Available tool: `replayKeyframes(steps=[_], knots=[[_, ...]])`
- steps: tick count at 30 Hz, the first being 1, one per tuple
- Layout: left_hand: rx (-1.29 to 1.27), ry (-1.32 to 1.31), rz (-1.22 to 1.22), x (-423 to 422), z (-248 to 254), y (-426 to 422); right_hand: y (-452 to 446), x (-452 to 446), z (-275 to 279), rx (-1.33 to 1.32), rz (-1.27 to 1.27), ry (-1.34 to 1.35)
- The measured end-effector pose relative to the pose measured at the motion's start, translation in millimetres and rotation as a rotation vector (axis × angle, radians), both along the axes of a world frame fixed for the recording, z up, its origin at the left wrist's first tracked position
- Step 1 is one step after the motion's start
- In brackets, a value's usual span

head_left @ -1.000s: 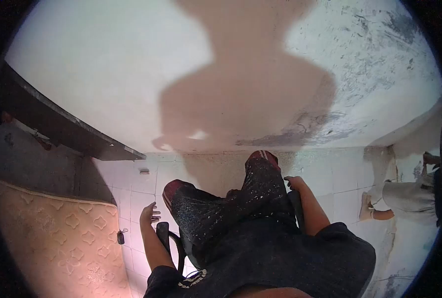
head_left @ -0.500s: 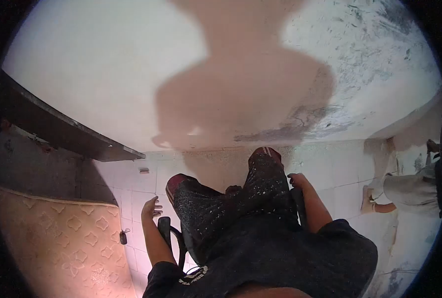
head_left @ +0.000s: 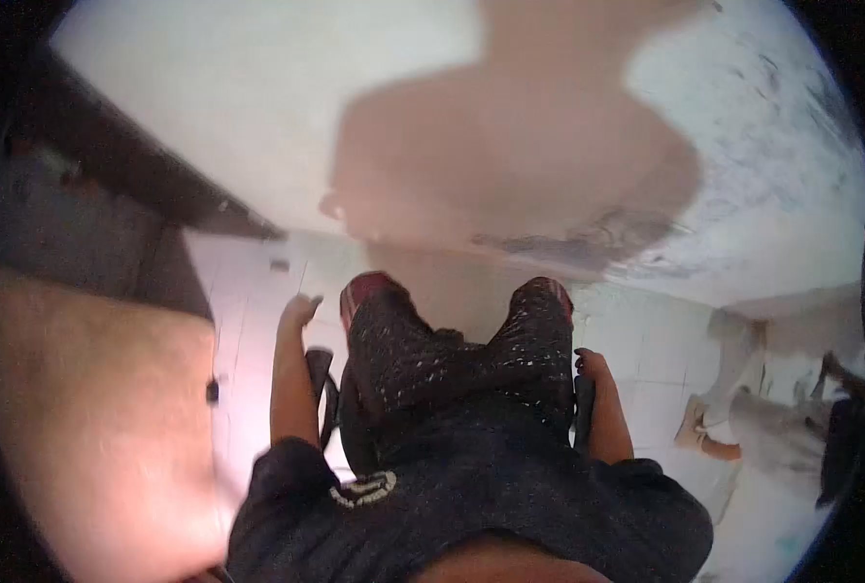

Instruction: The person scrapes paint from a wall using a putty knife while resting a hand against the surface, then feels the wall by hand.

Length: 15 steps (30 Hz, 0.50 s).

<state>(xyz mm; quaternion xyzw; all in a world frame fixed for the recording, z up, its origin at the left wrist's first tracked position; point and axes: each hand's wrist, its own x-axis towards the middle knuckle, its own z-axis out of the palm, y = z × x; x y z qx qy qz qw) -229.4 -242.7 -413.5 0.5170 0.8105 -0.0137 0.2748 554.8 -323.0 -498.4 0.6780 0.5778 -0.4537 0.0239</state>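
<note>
My left hand (head_left: 302, 311) hangs in front of the left armrest (head_left: 320, 365) of the chair I sit on. Its thumb sticks out to the side and nothing shows in it; the other fingers are partly smeared by motion. Beside my thigh, my right hand (head_left: 591, 363) is just past the front end of the right armrest (head_left: 584, 403). Its fingers are loosely bent and slightly apart, with no object seen in them. Between the hands are my dark trousers (head_left: 432, 364), speckled with white.
A pale wall (head_left: 257, 107) with my shadow stands ahead. On the left are a dark ledge (head_left: 151, 160), a tan mat (head_left: 102, 389), a small dark object (head_left: 213, 391) and a small block (head_left: 279, 264) on the tiled floor (head_left: 257, 291). At right, part of another person (head_left: 772, 423) shows.
The view has shifted and blurred. My knees are now more level and wider apart. My left hand has turned, with its fingers less visible; the right hand stays by its armrest.
</note>
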Motion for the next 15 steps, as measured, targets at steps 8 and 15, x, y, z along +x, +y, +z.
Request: replayKeyframes(steps=[8, 15], knots=[[-0.288, 0.026, 0.121, 58.6, 25.5, 40.3, 0.1, 21.3, 19.6, -0.355, -0.729, 0.376], [-0.242, -0.003, 0.221, 88.7, 79.8, 42.2, -31.2, 24.8, 42.7, -0.410, -0.797, 0.332]])
